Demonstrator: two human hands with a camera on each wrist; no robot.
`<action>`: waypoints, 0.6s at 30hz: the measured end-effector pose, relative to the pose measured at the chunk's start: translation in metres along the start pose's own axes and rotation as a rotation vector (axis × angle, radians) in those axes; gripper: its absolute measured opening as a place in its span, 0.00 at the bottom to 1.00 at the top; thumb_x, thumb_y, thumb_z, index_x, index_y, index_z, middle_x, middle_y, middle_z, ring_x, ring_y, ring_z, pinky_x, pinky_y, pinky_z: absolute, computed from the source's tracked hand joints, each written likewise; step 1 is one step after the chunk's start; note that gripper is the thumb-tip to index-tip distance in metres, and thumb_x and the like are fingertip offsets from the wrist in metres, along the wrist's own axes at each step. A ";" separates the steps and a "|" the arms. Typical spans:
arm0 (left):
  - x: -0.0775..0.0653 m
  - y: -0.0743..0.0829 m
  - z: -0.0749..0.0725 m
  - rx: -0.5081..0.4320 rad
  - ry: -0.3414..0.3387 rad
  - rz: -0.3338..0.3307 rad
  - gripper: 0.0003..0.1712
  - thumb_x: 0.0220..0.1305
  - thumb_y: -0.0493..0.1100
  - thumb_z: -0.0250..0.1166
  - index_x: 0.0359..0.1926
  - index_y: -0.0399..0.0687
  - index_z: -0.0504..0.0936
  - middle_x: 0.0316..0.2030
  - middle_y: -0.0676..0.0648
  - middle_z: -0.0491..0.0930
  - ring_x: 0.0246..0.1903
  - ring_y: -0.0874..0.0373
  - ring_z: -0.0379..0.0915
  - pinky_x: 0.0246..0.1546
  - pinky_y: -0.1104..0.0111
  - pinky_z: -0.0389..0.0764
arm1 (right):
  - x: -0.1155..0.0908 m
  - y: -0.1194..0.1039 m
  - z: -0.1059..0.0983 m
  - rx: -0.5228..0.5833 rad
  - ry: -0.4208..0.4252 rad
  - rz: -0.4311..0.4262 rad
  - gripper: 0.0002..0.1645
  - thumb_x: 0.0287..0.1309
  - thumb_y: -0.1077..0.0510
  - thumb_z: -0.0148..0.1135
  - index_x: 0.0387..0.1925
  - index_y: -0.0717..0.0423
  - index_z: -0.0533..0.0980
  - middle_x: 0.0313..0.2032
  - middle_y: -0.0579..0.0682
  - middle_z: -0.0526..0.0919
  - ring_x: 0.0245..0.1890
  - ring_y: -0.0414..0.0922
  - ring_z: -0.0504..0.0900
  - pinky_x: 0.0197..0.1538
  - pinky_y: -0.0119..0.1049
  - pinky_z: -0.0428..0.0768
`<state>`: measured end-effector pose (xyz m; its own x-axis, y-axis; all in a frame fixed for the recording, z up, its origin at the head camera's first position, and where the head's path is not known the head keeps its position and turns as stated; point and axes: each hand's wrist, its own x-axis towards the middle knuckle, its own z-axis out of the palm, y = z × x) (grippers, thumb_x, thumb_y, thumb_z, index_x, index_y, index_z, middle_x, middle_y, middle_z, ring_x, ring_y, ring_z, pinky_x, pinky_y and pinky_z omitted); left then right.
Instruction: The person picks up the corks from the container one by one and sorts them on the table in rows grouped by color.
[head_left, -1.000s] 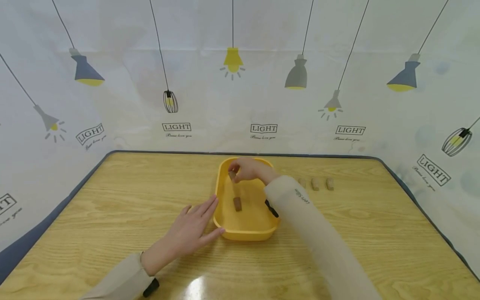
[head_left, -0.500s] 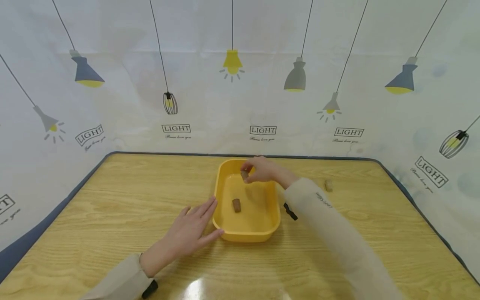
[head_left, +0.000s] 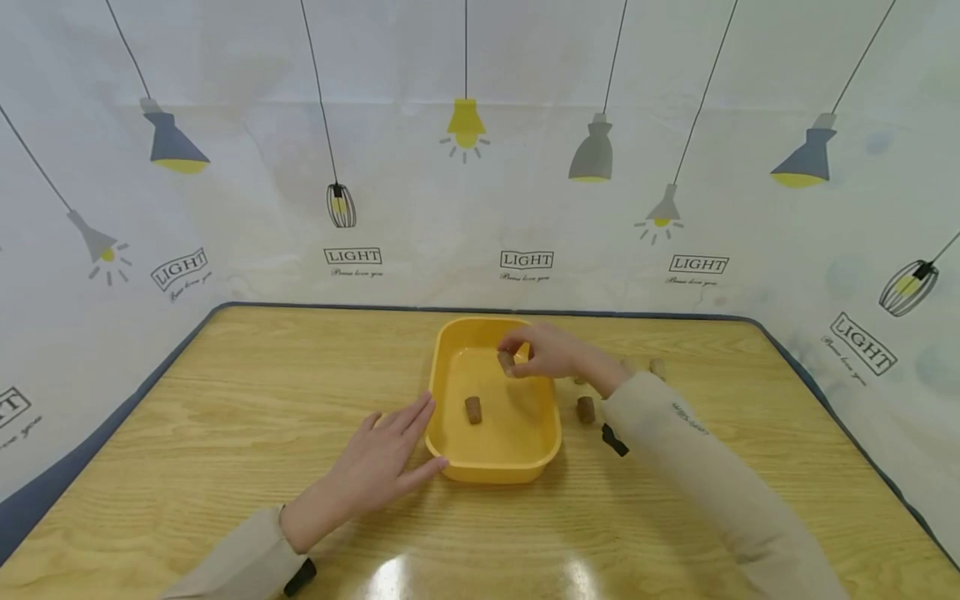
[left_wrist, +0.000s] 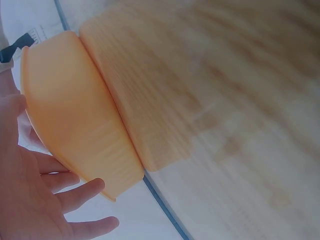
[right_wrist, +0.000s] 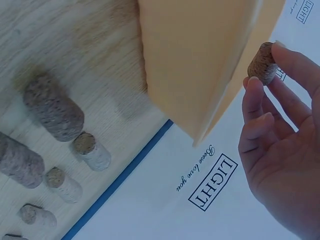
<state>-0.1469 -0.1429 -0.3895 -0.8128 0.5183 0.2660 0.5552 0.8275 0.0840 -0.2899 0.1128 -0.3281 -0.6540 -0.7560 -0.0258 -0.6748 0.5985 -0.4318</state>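
Pinching a cork (head_left: 506, 362) over the yellow tray (head_left: 450, 392), right hand (head_left: 543, 350); left hand (head_left: 378, 462) flat, apparently touching its wall

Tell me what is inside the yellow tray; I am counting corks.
One cork stands on the floor of the yellow tray. The right hand pinches a second cork above it. The near wall hides a strip of floor.

Brown cork (head_left: 506, 362), short cylinder, is pinched above the tray's far right interior, centre of the head view. Yellow rectangular tray (head_left: 450, 463) sits centre frame; a second cork (head_left: 473, 409) stands inside.
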 end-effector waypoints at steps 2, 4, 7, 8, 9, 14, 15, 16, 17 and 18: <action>0.000 0.000 0.000 0.002 0.001 0.002 0.43 0.60 0.67 0.42 0.64 0.39 0.56 0.63 0.44 0.54 0.54 0.48 0.61 0.51 0.48 0.60 | -0.003 0.002 0.001 0.008 -0.006 0.005 0.23 0.53 0.58 0.60 0.51 0.63 0.72 0.43 0.51 0.76 0.44 0.51 0.73 0.40 0.36 0.72; 0.000 0.000 -0.001 0.002 0.004 0.004 0.43 0.60 0.67 0.42 0.64 0.39 0.56 0.63 0.44 0.54 0.54 0.48 0.62 0.51 0.48 0.60 | -0.007 0.003 0.001 0.027 -0.009 0.014 0.24 0.52 0.58 0.60 0.51 0.64 0.71 0.44 0.52 0.76 0.44 0.51 0.72 0.40 0.35 0.72; 0.000 0.000 0.000 0.000 0.006 0.004 0.43 0.60 0.67 0.43 0.64 0.39 0.56 0.63 0.44 0.54 0.54 0.48 0.62 0.51 0.48 0.60 | -0.013 0.005 0.001 0.036 -0.001 0.010 0.24 0.52 0.58 0.61 0.51 0.64 0.71 0.44 0.52 0.76 0.43 0.50 0.72 0.39 0.35 0.72; 0.000 0.000 0.000 -0.002 0.007 0.004 0.43 0.60 0.67 0.43 0.64 0.39 0.56 0.63 0.44 0.54 0.54 0.47 0.62 0.51 0.48 0.59 | -0.016 0.006 0.001 0.040 0.004 0.006 0.24 0.52 0.58 0.60 0.52 0.64 0.71 0.44 0.52 0.76 0.42 0.50 0.72 0.39 0.34 0.72; 0.000 0.000 0.000 -0.004 0.008 0.004 0.43 0.60 0.67 0.43 0.64 0.39 0.56 0.63 0.44 0.54 0.54 0.47 0.62 0.51 0.48 0.59 | -0.018 0.006 0.001 0.045 0.010 0.003 0.24 0.52 0.58 0.61 0.51 0.64 0.71 0.44 0.52 0.76 0.41 0.49 0.73 0.38 0.34 0.72; 0.000 0.000 0.000 -0.008 0.007 0.005 0.43 0.60 0.67 0.43 0.65 0.39 0.56 0.63 0.44 0.54 0.54 0.48 0.61 0.51 0.48 0.59 | -0.031 0.011 0.000 0.066 0.042 -0.025 0.24 0.52 0.58 0.61 0.51 0.63 0.71 0.43 0.51 0.76 0.37 0.48 0.73 0.36 0.34 0.72; 0.000 0.000 0.000 -0.007 0.008 0.005 0.43 0.60 0.67 0.43 0.65 0.39 0.56 0.63 0.44 0.54 0.54 0.48 0.61 0.51 0.48 0.59 | -0.034 0.012 0.000 0.067 0.048 -0.027 0.24 0.52 0.58 0.61 0.51 0.63 0.71 0.43 0.51 0.76 0.36 0.48 0.73 0.36 0.34 0.72; 0.000 0.000 0.000 -0.007 0.009 0.006 0.43 0.60 0.67 0.43 0.64 0.39 0.56 0.63 0.44 0.54 0.54 0.48 0.61 0.51 0.48 0.59 | -0.037 0.013 -0.001 0.066 0.053 -0.025 0.24 0.52 0.57 0.61 0.51 0.62 0.71 0.43 0.51 0.76 0.35 0.47 0.73 0.36 0.35 0.72; 0.000 0.000 0.000 -0.007 0.011 0.007 0.43 0.60 0.67 0.43 0.64 0.39 0.56 0.63 0.44 0.54 0.54 0.48 0.61 0.51 0.48 0.59 | -0.040 0.014 -0.001 0.061 0.058 -0.025 0.24 0.52 0.57 0.61 0.51 0.62 0.71 0.43 0.51 0.76 0.34 0.46 0.73 0.35 0.35 0.72; 0.000 0.000 0.000 -0.007 0.013 0.008 0.43 0.60 0.67 0.43 0.64 0.39 0.56 0.63 0.44 0.54 0.54 0.48 0.61 0.51 0.48 0.60 | -0.043 0.015 -0.002 0.056 0.062 -0.023 0.24 0.52 0.56 0.61 0.51 0.61 0.71 0.44 0.51 0.76 0.33 0.45 0.73 0.35 0.35 0.72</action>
<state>-0.1469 -0.1432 -0.3896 -0.8057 0.5222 0.2796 0.5631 0.8217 0.0880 -0.2725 0.1544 -0.3313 -0.6596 -0.7505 0.0396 -0.6708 0.5642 -0.4814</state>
